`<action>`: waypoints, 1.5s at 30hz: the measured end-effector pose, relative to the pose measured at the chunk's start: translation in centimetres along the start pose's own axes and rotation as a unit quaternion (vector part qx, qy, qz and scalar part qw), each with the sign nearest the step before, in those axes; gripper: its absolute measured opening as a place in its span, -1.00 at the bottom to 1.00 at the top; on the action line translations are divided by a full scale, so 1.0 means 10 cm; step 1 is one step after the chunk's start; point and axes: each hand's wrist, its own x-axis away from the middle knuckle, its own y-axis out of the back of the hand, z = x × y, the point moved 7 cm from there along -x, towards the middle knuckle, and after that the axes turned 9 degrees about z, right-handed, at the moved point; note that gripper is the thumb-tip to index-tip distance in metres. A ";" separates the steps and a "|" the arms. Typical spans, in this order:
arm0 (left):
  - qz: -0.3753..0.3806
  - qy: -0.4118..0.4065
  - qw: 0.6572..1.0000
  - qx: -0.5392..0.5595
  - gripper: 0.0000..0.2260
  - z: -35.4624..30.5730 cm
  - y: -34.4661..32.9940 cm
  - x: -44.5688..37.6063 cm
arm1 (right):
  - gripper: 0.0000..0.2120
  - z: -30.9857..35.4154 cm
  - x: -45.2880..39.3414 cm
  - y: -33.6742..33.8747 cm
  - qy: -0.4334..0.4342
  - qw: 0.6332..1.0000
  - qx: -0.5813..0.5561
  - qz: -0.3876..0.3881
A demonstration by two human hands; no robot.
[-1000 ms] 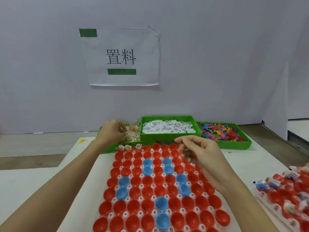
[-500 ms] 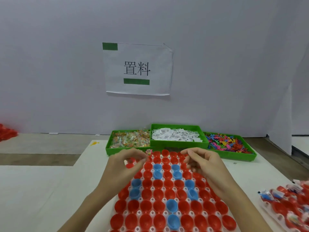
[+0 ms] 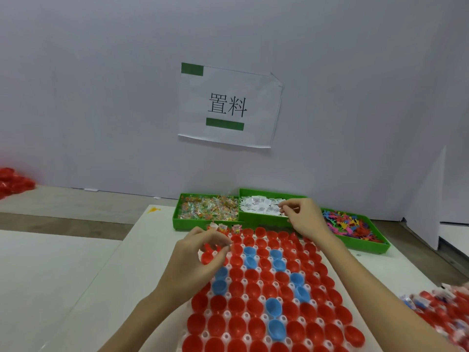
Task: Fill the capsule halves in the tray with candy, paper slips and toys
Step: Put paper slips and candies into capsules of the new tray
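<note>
A white tray (image 3: 227,313) lies in front of me, packed with red capsule halves (image 3: 253,323) and a few blue ones (image 3: 274,307). Three halves at its far left corner (image 3: 222,227) hold wrapped contents. My left hand (image 3: 200,255) hovers over the tray's far left rows, thumb and index curled close together; I see nothing between them. My right hand (image 3: 304,219) reaches into the green paper slip bin (image 3: 261,217) and pinches at the white slips (image 3: 258,205). The candy bin (image 3: 177,222) stands to its left, the toy bin (image 3: 365,246) to its right.
A second tray (image 3: 444,308) of filled red halves sits at the right edge. A pile of red capsule parts (image 3: 12,181) lies far left. A grey wall with a paper sign (image 3: 228,107) rises directly behind the bins. A grey panel (image 3: 429,199) stands at right.
My left hand came back from the candy bin to the tray's far left rows. My right hand rose from the tray into the paper slip bin. The camera tilted up.
</note>
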 end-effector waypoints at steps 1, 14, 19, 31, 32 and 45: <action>0.000 -0.002 1.000 -0.003 -0.82 0.00 0.01 0.00 | -0.81 0.00 -0.10 -0.04 -0.004 0.999 0.032 0.008; 0.006 0.003 1.000 0.004 -0.85 -0.01 0.01 0.02 | -0.29 -0.28 -0.69 -0.39 -0.239 0.952 0.120 0.146; -0.005 0.009 1.000 0.011 -0.84 -0.01 0.04 0.01 | -0.46 -0.37 -0.74 -0.33 -0.232 0.954 0.150 0.116; 0.002 0.012 1.000 0.001 -0.87 0.02 0.02 0.01 | -0.73 -0.34 -0.73 -0.25 -0.199 0.969 0.127 0.073; 0.003 0.014 1.000 0.001 -0.88 0.02 0.02 0.01 | -0.72 -0.35 -0.74 -0.24 -0.186 0.975 0.103 0.060; 0.009 0.021 1.000 -0.004 -0.90 0.04 -0.02 0.03 | -0.83 -0.35 -0.58 -0.08 -0.046 0.998 -0.024 -0.045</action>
